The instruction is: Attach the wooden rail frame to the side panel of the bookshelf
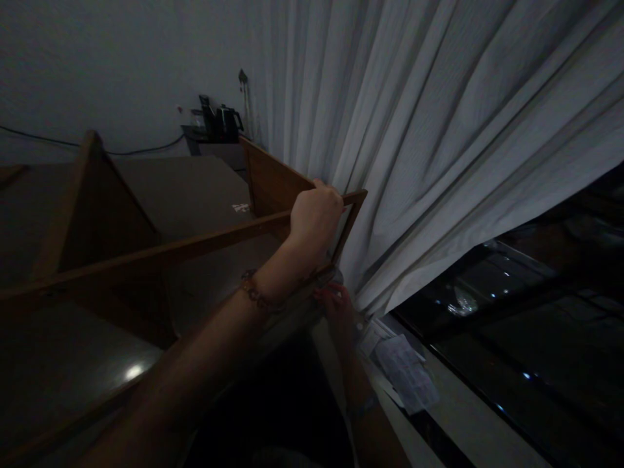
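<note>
A wooden shelf unit (146,253) lies on its side in a dim room. My left hand (316,214) is closed over the top edge of its end board near the corner; a beaded bracelet (253,291) circles that wrist. Below it, my right hand (336,309) reaches under the same corner and touches the lower edge of the board, its fingers partly hidden in the dark. A pale curtain (439,143) hangs right behind the corner.
A dark kettle (228,122) and small items stand on a low stand by the far wall. Crumpled papers (404,370) lie on the window ledge. A dark window (536,312) runs along the right. A cable (146,151) crosses the wall.
</note>
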`<act>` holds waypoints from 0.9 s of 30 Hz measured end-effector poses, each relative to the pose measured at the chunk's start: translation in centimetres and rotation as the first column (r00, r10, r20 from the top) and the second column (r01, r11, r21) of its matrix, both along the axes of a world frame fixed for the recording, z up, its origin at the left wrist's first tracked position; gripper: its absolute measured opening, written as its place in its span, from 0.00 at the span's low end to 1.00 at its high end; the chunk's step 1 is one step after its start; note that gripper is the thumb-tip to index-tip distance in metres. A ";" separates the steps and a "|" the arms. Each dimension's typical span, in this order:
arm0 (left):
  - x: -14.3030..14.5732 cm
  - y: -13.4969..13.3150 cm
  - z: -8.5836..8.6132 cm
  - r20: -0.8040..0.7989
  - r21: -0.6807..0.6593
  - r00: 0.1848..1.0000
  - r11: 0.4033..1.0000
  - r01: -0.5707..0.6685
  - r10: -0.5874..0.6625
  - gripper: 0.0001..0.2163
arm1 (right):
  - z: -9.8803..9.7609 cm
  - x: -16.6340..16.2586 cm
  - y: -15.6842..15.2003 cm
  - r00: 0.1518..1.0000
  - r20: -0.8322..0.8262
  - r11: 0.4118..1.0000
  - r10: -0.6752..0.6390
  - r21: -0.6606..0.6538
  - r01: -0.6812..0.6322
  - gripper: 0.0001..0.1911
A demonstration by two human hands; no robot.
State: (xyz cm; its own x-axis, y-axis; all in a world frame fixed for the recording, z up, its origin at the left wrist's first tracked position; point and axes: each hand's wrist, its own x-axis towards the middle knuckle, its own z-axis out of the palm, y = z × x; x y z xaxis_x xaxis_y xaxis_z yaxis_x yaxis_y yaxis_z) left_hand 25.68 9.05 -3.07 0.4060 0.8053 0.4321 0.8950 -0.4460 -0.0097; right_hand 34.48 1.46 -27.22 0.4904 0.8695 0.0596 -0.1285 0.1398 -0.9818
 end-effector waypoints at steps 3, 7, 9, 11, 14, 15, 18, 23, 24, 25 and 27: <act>0.0 0.1 -0.1 0.005 -0.009 1.000 1.000 -0.012 0.012 0.16 | 0.1 0.5 0.1 0.997 0.082 0.999 -0.006 -0.042 0.009 0.19; 0.0 0.2 -0.2 0.016 -0.003 1.000 1.000 -0.016 0.016 0.16 | -0.1 0.8 0.3 0.996 0.084 0.994 0.036 -0.103 -0.027 0.20; 0.0 0.2 -0.2 0.018 0.007 1.000 1.000 -0.004 0.004 0.16 | -0.1 0.9 0.3 0.995 0.068 0.991 0.079 -0.116 -0.071 0.20; 0.0 0.2 -0.1 0.024 0.007 1.000 1.000 0.008 -0.008 0.16 | -0.2 0.8 0.3 0.993 0.055 0.987 0.108 -0.125 -0.100 0.21; -0.1 0.1 -0.1 0.028 0.003 0.999 1.000 0.019 -0.019 0.16 | -0.1 0.8 0.2 0.993 0.026 0.983 0.113 -0.149 -0.108 0.21; -0.1 0.1 0.0 0.024 0.005 1.000 1.000 0.019 -0.019 0.16 | -0.1 0.7 0.1 0.994 0.009 0.982 0.106 -0.159 -0.103 0.21; 0.0 0.0 -0.1 0.014 0.009 1.000 1.000 0.008 -0.009 0.16 | 0.0 0.7 -0.1 0.995 -0.060 0.981 0.080 -0.175 -0.089 0.20; 0.1 0.1 -0.2 0.017 0.027 1.000 1.000 0.009 -0.009 0.17 | 0.0 0.5 -0.3 0.991 -0.115 0.981 0.061 -0.174 -0.081 0.23; 0.1 0.1 -0.3 0.021 0.029 1.000 1.000 0.007 -0.007 0.17 | 0.0 0.5 -0.3 0.994 -0.102 0.983 0.047 -0.170 -0.064 0.23; 0.2 0.2 -0.3 0.025 0.030 1.000 1.000 0.004 -0.005 0.17 | 0.1 0.5 -0.3 0.997 -0.069 0.986 0.024 -0.162 -0.035 0.23; 0.2 0.2 -0.3 0.029 0.032 1.000 0.999 0.002 -0.003 0.17 | 0.3 0.5 -0.3 0.998 0.039 0.990 -0.043 -0.133 0.048 0.20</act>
State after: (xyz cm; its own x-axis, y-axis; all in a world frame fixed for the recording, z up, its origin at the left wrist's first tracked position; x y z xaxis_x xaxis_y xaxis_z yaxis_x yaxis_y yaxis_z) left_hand 25.87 9.26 -3.40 0.3949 0.7897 0.4695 0.8939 -0.4483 0.0022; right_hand 35.01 1.19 -26.94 0.5293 0.8476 -0.0376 -0.0895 0.0117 -0.9959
